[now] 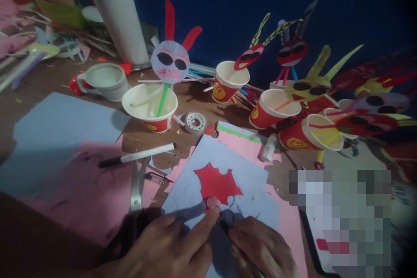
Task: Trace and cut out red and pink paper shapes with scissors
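My left hand [176, 243] presses its outstretched index fingertip on a small round translucent disc [213, 202]; its other fingers are curled. The disc lies at the lower edge of a jagged red paper cutout [216, 182]. Under the cutout is a light blue paper sheet [185, 178]. My right hand [263, 247] is closed round a dark pen [224, 226], whose tip is beside the disc. Whether the tip touches the paper I cannot tell. Scissors [136, 195] lie left of my left hand, their dark handles partly hidden in shadow.
A black-and-white marker [140, 155], a tape roll [195, 122] and a glue stick [269, 147] lie around the sheet. Paper cups [150, 104] with paper faces on straws stand behind. Pink paper [293, 234], a grey mug [106, 81] and a phone [312, 243] are nearby.
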Motion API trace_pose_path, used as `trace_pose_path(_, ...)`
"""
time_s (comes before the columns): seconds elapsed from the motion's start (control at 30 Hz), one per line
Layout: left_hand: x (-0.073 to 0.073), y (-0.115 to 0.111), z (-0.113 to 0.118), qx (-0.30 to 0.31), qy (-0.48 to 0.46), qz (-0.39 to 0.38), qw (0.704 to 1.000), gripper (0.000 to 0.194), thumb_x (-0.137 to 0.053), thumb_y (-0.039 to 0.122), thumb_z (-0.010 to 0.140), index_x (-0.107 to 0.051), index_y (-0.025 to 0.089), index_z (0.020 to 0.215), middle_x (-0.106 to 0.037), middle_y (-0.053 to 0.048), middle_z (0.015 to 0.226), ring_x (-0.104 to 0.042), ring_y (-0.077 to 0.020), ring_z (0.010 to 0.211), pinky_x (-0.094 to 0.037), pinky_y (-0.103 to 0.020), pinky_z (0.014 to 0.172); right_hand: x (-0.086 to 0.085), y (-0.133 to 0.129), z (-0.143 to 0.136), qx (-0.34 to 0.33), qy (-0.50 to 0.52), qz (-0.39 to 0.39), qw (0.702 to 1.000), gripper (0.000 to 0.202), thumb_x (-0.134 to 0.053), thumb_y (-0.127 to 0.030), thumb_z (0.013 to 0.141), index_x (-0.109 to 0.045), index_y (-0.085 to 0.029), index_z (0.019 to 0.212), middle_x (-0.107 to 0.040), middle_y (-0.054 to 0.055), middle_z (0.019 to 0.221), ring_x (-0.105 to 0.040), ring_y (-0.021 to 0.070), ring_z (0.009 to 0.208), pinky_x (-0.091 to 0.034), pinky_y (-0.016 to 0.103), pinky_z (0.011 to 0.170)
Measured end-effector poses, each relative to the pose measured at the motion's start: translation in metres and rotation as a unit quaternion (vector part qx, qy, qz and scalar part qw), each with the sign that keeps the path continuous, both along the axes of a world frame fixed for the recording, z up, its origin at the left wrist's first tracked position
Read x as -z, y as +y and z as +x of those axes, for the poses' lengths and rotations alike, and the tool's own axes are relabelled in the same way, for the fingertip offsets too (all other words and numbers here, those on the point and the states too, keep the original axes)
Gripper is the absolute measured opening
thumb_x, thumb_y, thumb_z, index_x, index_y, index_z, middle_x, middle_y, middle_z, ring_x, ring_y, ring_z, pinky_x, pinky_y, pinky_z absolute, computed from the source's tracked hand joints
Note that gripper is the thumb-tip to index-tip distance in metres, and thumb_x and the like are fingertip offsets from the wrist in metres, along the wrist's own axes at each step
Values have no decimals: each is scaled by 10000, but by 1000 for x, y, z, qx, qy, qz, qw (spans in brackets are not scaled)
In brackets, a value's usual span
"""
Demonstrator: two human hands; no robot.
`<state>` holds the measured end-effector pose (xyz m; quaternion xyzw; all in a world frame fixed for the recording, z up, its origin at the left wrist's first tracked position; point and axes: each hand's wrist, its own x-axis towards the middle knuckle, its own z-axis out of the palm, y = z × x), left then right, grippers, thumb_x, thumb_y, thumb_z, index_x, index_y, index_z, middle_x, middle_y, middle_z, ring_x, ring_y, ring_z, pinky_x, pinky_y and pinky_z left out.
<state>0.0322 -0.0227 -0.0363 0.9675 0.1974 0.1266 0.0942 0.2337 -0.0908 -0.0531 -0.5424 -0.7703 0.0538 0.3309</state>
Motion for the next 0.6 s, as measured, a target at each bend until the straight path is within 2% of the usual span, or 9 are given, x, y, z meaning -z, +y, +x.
trace_pose_path(0.07, 0, 0, 0, -4, -3, -7, 1000, 339, -339, 56, 824, -645, 200, 805, -593, -42, 1252, -616, -132, 585, -477, -308, 569, -1, 3, 1, 13, 28, 18, 999, 127, -483, -194, 873, -597, -215, 925, -684, 27, 659, -664, 174, 556, -569, 256, 512)
trace_pose_path(0.13, -1, 0, -1, -5, -2, -12, 1000, 328, -348, 47, 811, -636, 201, 775, -583, -36, 1264, -609, -128, 583, -472, -304, 571, -4, 4, 2, 26, 45, -10, 999, 118, -488, -179, 870, -576, -222, 936, -675, 21, 674, -651, 170, 560, -559, 255, 510)
trace_pose_path(0.27, -5, 2, 0, 1, 15, -13, 1000, 296, -374, 47, 796, -630, 196, 789, -570, -37, 1282, -609, -121, 600, -473, -293, 588, -9, 4, 5, 36, 76, -83, 993, 133, -509, -165, 851, -551, -238, 953, -656, 19, 708, -648, 185, 598, -547, 275, 495)
trace_pose_path(0.5, 1, 1, 2, 15, 19, 8, 1000, 290, -385, 46, 795, -634, 192, 811, -595, -47, 1252, -625, -128, 615, -480, -292, 592, -8, 10, 6, 46, 129, -112, 984, 186, -491, -124, 827, -543, -263, 941, -638, 11, 686, -620, 178, 556, -500, 268, 440)
trace_pose_path(0.6, 1, 1, 2, 17, 21, 14, 1000, 277, -403, 55, 790, -636, 190, 853, -593, -54, 1254, -635, -136, 597, -499, -302, 589, -10, 15, 7, 46, 148, -137, 978, 160, -468, -143, 855, -548, -257, 935, -645, 12, 717, -621, 160, 579, -506, 253, 481)
